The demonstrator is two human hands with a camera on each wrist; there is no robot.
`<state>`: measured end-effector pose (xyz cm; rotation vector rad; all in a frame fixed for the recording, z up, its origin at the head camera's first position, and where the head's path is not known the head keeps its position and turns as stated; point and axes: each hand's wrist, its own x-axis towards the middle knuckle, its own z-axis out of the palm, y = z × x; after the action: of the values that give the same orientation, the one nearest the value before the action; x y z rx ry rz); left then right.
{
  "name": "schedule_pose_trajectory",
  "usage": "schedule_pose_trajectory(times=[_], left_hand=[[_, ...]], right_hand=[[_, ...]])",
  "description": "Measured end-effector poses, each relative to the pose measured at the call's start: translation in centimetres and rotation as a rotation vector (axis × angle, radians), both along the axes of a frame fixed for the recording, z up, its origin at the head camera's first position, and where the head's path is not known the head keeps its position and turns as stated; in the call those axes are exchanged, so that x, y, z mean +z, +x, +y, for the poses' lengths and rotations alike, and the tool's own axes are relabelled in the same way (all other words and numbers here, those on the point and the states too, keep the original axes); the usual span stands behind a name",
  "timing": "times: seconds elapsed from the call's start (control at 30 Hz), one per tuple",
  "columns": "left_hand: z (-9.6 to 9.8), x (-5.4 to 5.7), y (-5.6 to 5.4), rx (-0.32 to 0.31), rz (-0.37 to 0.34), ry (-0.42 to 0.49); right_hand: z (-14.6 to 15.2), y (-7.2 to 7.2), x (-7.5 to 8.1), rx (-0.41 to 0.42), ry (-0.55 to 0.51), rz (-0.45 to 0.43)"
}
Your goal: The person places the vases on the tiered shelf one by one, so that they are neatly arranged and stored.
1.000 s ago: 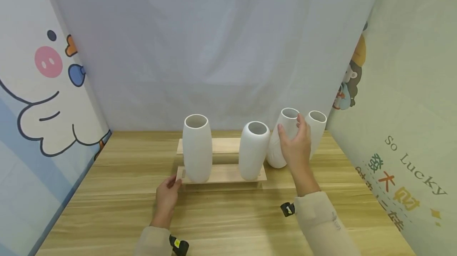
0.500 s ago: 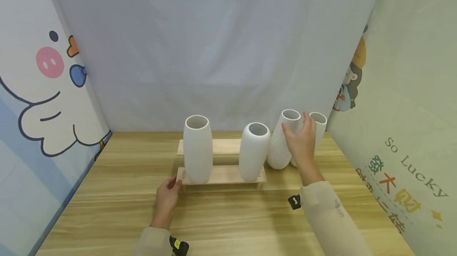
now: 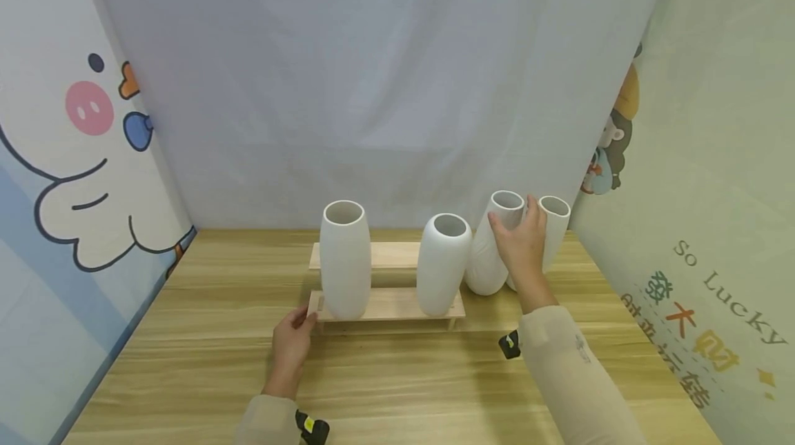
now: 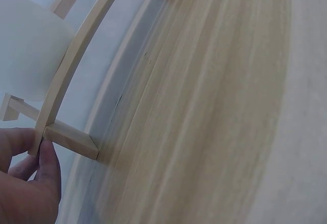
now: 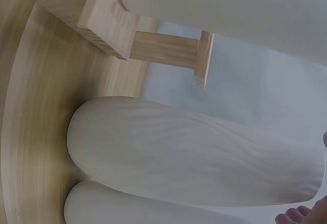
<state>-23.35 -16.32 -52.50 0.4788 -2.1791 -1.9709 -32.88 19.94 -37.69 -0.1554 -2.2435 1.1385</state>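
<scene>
My left hand (image 3: 290, 343) pinches the front left corner of a two-tier wooden stand (image 3: 394, 303); in the left wrist view, thumb and fingers clasp the end of its board (image 4: 66, 75). Two white vases stand upright on the lower step, a taller left vase (image 3: 345, 265) and a shorter right vase (image 3: 439, 272). Beside the stand, on the table, is another white vase (image 3: 484, 259) with faint relief lines. My right hand (image 3: 524, 245) grips it near the rim, thumb on the near left side, fingers on the right. A further white vase (image 3: 555, 234) stands behind that hand, partly hidden.
The wood-grain table (image 3: 397, 383) reaches back to a pale grey curtain (image 3: 385, 86). Printed cloth walls stand at left (image 3: 93, 176) and right (image 3: 695, 210). The two right-hand vases stand close together, with the stand just left of them.
My right hand has moved right, its fingers passing into the space between the two right-hand vases, and settled around the nearer one's top. The left hand and the stand stay put.
</scene>
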Motion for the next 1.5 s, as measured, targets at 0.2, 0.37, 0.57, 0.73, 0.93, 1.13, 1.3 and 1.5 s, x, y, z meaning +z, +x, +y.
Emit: schedule_pose_trajectory(times=[0.2, 0.37, 0.57, 0.73, 0.93, 1.13, 1.3, 1.5], left_hand=[[0.0, -0.1, -0.1, 0.012, 0.006, -0.007], [0.0, -0.2, -0.1, 0.009, -0.001, -0.019], [0.0, -0.1, 0.0, 0.014, -0.004, -0.038], [-0.1, -0.1, 0.0, 0.009, -0.003, -0.036], [-0.1, -0.3, 0.0, 0.002, 0.005, -0.021], [0.0, -0.5, -0.1, -0.001, 0.006, -0.007], [0.0, -0.3, -0.1, -0.003, 0.000, 0.003], [0.0, -0.2, 0.0, 0.002, 0.008, -0.008]], right_hand=[[0.0, -0.8, -0.3, 0.000, -0.016, -0.019], [0.1, -1.2, -0.4, -0.001, -0.030, -0.052], [0.2, -1.5, -0.4, 0.004, -0.059, -0.105], [0.4, -1.8, -0.2, 0.011, -0.069, -0.133], [0.7, -1.9, 0.0, 0.009, -0.055, -0.130], [1.0, -2.0, 0.1, 0.022, -0.044, -0.095], [1.0, -2.1, 0.2, 0.016, -0.041, -0.102], [1.0, -2.1, 0.1, 0.005, -0.049, -0.090]])
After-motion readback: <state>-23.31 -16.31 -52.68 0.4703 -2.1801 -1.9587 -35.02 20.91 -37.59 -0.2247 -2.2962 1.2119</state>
